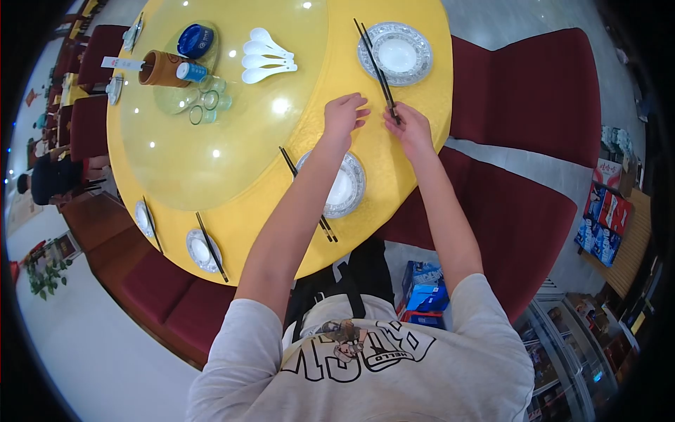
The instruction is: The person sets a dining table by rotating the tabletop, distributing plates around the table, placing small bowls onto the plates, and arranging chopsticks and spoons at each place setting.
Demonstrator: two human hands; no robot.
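Observation:
My right hand is closed round the thick ends of a pair of black chopsticks, whose thin ends reach across the left rim of a patterned plate with a white bowl on it. To the left, my left hand hangs over the yellow tablecloth, fingers apart and holding nothing. Below it, my left forearm partly covers a second patterned plate with a bowl, and another pair of chopsticks.
White spoons lie on the glass turntable, near a brown container, a blue tin and small glasses. Dark red chairs stand at the right. Someone in dark clothes is far left.

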